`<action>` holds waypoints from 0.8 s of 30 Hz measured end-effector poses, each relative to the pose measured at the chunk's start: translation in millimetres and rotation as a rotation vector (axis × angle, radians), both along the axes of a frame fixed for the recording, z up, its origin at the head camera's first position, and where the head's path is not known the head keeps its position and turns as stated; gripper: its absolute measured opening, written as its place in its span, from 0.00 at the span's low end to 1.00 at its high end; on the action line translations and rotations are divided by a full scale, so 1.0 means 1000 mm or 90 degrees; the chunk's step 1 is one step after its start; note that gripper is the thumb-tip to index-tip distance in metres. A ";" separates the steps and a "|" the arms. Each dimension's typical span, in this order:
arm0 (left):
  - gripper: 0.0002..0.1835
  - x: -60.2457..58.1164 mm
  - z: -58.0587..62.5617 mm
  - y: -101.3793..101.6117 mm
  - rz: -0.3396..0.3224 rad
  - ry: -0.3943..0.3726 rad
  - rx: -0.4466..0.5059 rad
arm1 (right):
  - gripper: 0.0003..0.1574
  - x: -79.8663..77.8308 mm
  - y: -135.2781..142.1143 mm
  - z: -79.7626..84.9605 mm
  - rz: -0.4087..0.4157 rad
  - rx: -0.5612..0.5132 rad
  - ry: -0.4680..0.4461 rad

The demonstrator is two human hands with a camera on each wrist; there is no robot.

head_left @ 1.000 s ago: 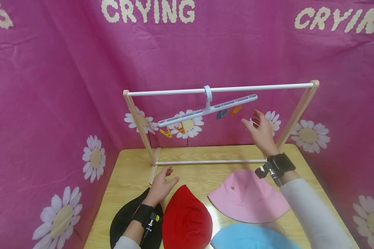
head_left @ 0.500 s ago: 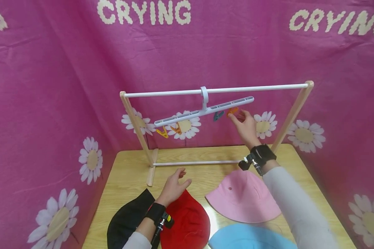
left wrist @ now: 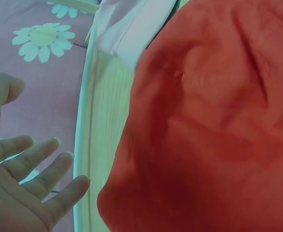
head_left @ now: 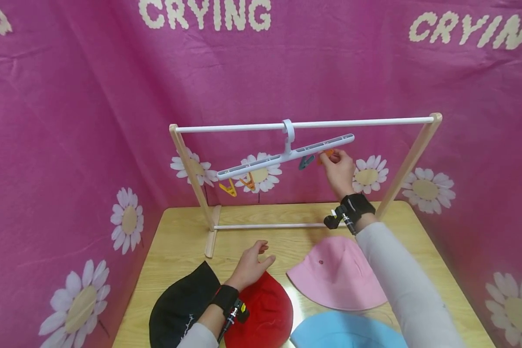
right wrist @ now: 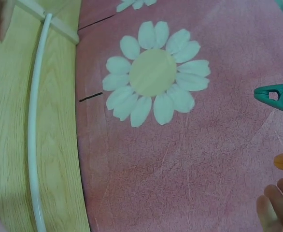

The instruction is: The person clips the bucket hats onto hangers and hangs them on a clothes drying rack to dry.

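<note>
Hanger (head_left: 287, 155) slants up rightward across centre frame; I read the right hand (head_left: 340, 173) pinching its orange clip (head_left: 329, 152); the left hand (head_left: 250, 266), fingers loose, is farther, lower.

Draped in magenta fabric (head_left: 330, 72) behind the right hand (head_left: 341, 172), patterned with white daisies (head_left: 426, 190) either side and cream letters (head_left: 216, 15), “CRYING,” high above; furnished beneath the left hand (head_left: 250, 266) with a light wood-grain table (head_left: 178, 237), glare-lit nearby.
</note>
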State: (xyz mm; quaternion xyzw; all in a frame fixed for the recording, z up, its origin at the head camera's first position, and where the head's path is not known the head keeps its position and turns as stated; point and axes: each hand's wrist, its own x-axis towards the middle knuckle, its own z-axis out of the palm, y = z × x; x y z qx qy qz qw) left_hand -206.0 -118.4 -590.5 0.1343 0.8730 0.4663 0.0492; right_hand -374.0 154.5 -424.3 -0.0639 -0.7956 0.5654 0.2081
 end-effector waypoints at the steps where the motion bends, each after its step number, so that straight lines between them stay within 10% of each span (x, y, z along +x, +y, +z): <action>1: 0.31 0.000 -0.001 0.002 -0.005 -0.002 -0.003 | 0.28 0.000 0.000 0.001 -0.003 0.001 0.003; 16: 0.30 0.004 -0.019 0.041 -0.041 -0.036 -0.058 | 0.19 -0.002 0.000 0.010 -0.046 0.021 0.016; 24: 0.25 0.010 -0.026 0.063 0.015 0.000 -0.095 | 0.21 0.003 0.005 0.015 -0.056 0.102 0.025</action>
